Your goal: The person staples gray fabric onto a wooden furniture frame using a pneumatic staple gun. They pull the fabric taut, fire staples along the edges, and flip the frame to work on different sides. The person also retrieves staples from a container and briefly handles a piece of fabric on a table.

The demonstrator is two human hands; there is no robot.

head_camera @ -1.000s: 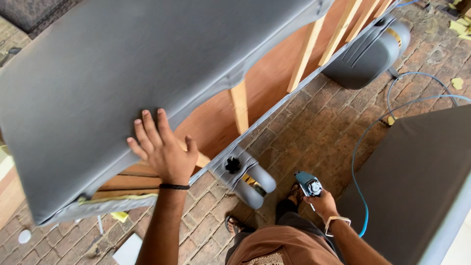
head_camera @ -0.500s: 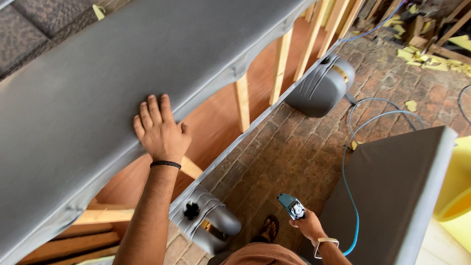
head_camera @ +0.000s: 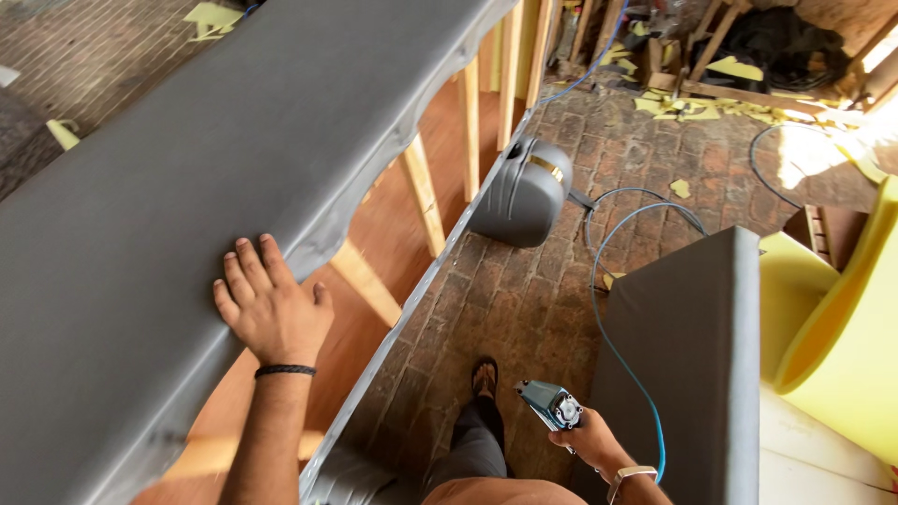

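- Long grey upholstered panel (head_camera: 187,215), fabric stretched over a timber sofa frame (head_camera: 421,192): it fills the left of the view and, against the earlier views, runs further toward the top as the head has lifted; its loose lower fabric edge hangs unfastened along the pale wooden struts.
- Second grey fabric-covered panel (head_camera: 683,374), standing at the right on the red brick floor (head_camera: 524,299), now seen more fully, with yellow foam blocks (head_camera: 842,337) just beside it.
- Grey plastic canister (head_camera: 524,192), on the floor against the frame, further off than before.
- Left hand (head_camera: 271,309), black wristband: flat on the panel near its rolled edge, fingers spread and pressing; it has kept its place.
- Right hand (head_camera: 585,435): low by the leg, fingers clamped on the teal pneumatic staple gun (head_camera: 547,404), its blue air hose (head_camera: 608,281) trailing away; the gun is well apart from the fabric edge, so fastening looks paused.
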